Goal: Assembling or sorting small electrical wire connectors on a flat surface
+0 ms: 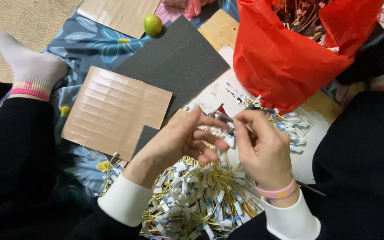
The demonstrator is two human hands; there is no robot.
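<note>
White cuffs at the bottom edge, one on each wrist; pink band (277, 193) on the right wrist. Between the forearms sits a heap of thin yellow sticks with small white and blue tags (201, 200), spread across the person's lap area and over the floor covering.

Left hand (181, 138): fingers loosely curled, thumb and fingertips pointing right toward the other hand, touching or just beside a thin stick (245, 126). Cannot tell whether it actually pinches it.

Right hand (263, 144): closed, thumb and forefinger pinching the same thin stick near its top end. Stick sits between the two hands, just above the heap. A small dark tool-like piece (222, 116) shows just above the left fingertips; too small to identify.

Second, smaller cluster of tagged sticks (290, 126) lies right of the right hand, on a white printed sheet (221, 93).

Red plastic bag (285, 58) is open at upper right, holding dark reddish sticks. Creased brown cardboard square (116, 111) lies left of the hands; dark grey foam sheet (174, 60) above it, partly overlapping. Second cardboard piece (121, 13) at top, green fruit (152, 24) just beside its edge. Blue floral cloth (85, 40) underneath everything. Socked foot (27, 66) with pink stripe at far left, black trouser legs on both sides.
</note>
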